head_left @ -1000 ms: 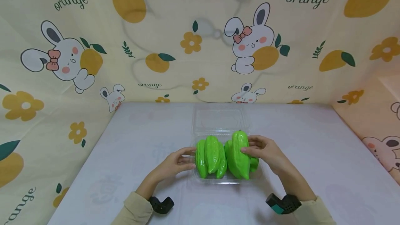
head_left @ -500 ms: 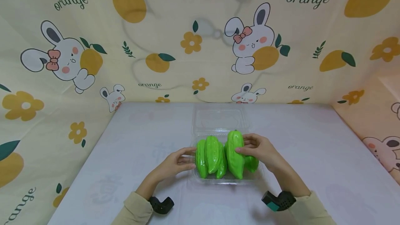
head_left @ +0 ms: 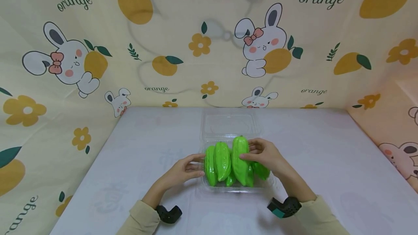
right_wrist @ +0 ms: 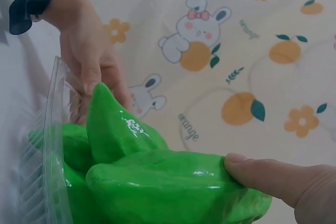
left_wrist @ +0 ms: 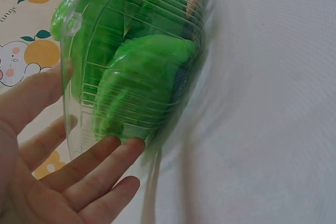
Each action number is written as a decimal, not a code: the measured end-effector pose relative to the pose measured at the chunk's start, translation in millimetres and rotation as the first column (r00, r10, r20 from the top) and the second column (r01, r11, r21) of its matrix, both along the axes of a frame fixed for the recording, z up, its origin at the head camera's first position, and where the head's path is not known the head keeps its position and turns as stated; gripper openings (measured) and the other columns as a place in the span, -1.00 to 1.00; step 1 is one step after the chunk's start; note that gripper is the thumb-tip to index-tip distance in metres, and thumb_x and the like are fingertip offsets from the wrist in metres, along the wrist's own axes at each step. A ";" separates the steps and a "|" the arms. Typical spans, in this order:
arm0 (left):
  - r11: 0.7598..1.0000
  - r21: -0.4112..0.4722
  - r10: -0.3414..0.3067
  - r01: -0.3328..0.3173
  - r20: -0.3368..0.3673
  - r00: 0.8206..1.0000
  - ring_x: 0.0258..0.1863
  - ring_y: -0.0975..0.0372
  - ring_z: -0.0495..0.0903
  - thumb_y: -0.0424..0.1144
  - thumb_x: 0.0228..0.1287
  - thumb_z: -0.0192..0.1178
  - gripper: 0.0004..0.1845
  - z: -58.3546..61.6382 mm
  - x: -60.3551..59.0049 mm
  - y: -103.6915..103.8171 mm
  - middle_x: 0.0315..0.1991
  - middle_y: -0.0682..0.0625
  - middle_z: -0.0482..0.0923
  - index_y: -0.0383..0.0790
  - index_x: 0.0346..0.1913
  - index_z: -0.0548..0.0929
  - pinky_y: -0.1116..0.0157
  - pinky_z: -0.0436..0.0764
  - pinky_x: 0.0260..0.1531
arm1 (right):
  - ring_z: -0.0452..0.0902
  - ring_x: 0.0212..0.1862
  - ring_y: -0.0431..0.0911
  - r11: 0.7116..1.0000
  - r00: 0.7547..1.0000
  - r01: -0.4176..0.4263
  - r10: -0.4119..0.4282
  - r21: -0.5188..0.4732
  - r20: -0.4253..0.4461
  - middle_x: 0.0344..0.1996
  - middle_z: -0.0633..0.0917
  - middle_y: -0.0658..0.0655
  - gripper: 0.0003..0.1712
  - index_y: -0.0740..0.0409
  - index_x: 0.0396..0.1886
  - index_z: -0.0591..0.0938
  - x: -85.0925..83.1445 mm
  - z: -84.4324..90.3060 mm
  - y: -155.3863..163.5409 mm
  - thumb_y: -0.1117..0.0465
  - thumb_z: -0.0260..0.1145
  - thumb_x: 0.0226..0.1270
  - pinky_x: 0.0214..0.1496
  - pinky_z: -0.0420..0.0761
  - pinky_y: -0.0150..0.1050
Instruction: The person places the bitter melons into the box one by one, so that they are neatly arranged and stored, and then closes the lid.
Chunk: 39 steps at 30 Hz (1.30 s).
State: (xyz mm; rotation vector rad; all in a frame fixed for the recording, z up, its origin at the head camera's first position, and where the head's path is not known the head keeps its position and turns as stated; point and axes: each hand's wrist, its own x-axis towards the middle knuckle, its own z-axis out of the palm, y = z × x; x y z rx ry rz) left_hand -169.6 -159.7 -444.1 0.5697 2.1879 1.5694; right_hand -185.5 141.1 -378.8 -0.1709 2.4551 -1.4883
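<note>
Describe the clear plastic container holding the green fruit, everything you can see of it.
The clear plastic container is a thin, see-through clamshell with ribbed walls, lying on the white table. Its hinged lid lies open behind it, toward the wall. Inside are glossy green ridged fruits: the left fruit stands on edge, the right fruit leans against it. The left hand presses straight fingers on its left wall. The right hand holds the right fruit, not the container.

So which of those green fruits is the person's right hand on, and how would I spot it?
Find the clear plastic box in the middle of the white table. Green ridged fruits lie inside; the one under the right hand is the tall starfruit, leaning against its left neighbour and rising highest.
</note>
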 end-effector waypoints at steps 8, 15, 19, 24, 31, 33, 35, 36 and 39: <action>1.000 -0.011 0.002 -0.002 -0.004 1.000 0.20 -0.06 0.47 -0.11 0.20 0.22 -0.34 0.2 -0.1 0.5 0.25 -0.24 0.37 -0.16 0.34 0.25 0.29 0.57 0.16 | 0.53 -0.16 -0.12 1.000 1.000 0.008 -0.008 0.018 0.006 -0.10 0.59 0.26 -0.26 0.34 0.14 0.40 -2.3 -1.0 -4.3 0.03 0.42 0.06 -0.18 0.61 -0.39; 1.000 -0.012 0.001 -0.002 -0.014 1.000 0.19 -0.06 0.48 -0.12 0.20 0.22 -0.34 2.0 0.6 0.6 0.25 -0.24 0.38 -0.16 0.33 0.26 0.29 0.57 0.16 | 0.56 -0.28 -0.17 1.000 1.000 0.014 -0.014 0.022 0.025 -0.11 0.60 0.30 -0.24 0.39 0.15 0.38 -3.3 -0.8 -5.6 0.03 0.42 0.06 -0.24 0.69 -0.31; 1.000 -0.006 0.000 0.000 -0.012 1.000 0.19 -0.07 0.48 -0.12 0.20 0.22 -0.34 2.1 0.7 0.6 0.25 -0.25 0.38 -0.17 0.33 0.26 0.30 0.57 0.15 | 0.60 -0.29 -0.16 0.997 1.000 0.014 -0.015 0.077 0.005 -0.11 0.63 0.33 -0.24 0.38 0.15 0.39 -2.8 0.2 -6.4 0.02 0.42 0.06 -0.24 0.70 -0.28; 1.000 -0.007 0.003 -0.003 -0.010 1.000 0.19 -0.06 0.48 -0.12 0.20 0.23 -0.34 1.9 1.1 0.4 0.24 -0.24 0.38 -0.16 0.33 0.26 0.30 0.56 0.16 | 0.63 -0.18 -0.06 0.986 1.000 0.006 -0.001 0.167 -0.031 -0.11 0.66 0.33 -0.28 0.35 0.11 0.44 -3.3 -0.3 -7.2 -0.01 0.41 0.06 -0.19 0.68 -0.25; 1.000 -0.001 0.002 -0.002 -0.009 1.000 0.19 -0.07 0.48 -0.12 0.20 0.22 -0.34 1.6 1.2 0.3 0.25 -0.24 0.38 -0.16 0.34 0.25 0.33 0.58 0.13 | 0.64 -0.19 -0.02 0.976 0.994 0.010 0.015 0.216 -0.111 -0.18 0.69 0.31 -0.30 0.38 0.04 0.48 -0.7 2.1 -9.1 -0.04 0.40 0.06 -0.25 0.69 -0.26; 1.000 -0.001 0.001 -0.001 -0.010 1.000 0.19 -0.06 0.48 -0.12 0.20 0.22 -0.34 1.4 1.1 0.4 0.25 -0.24 0.38 -0.16 0.34 0.25 0.33 0.58 0.13 | 0.64 -0.18 0.00 0.975 0.992 0.013 0.014 0.222 -0.122 -0.18 0.69 0.31 -0.32 0.39 0.04 0.49 -0.8 2.0 -9.4 -0.03 0.40 0.07 -0.23 0.69 -0.24; 1.000 -0.001 0.001 -0.001 -0.011 1.000 0.19 -0.06 0.48 -0.13 0.20 0.22 -0.34 1.2 1.1 0.4 0.25 -0.24 0.38 -0.16 0.34 0.26 0.33 0.58 0.13 | 0.64 -0.14 0.03 0.975 0.994 0.019 0.007 0.223 -0.113 -0.15 0.68 0.30 -0.33 0.37 0.05 0.49 -1.6 1.1 -9.6 -0.01 0.40 0.08 -0.18 0.70 -0.22; 1.000 0.000 0.000 0.000 -0.011 1.000 0.19 -0.06 0.48 -0.13 0.20 0.22 -0.34 1.2 1.1 0.5 0.25 -0.24 0.38 -0.16 0.34 0.26 0.33 0.58 0.13 | 0.64 -0.13 0.04 0.975 0.994 0.024 0.001 0.222 -0.110 -0.15 0.68 0.30 -0.35 0.36 0.05 0.49 -1.7 0.8 -9.9 0.01 0.40 0.08 -0.17 0.70 -0.22; 1.000 -0.005 0.001 -0.001 -0.015 1.000 0.19 -0.07 0.48 -0.13 0.21 0.22 -0.35 0.8 1.0 0.4 0.25 -0.24 0.38 -0.16 0.34 0.26 0.31 0.58 0.14 | 0.64 -0.11 0.05 0.974 0.994 0.023 0.002 0.224 -0.110 -0.14 0.68 0.30 -0.37 0.37 0.05 0.49 -0.9 1.4 -10.4 0.04 0.39 0.10 -0.17 0.70 -0.22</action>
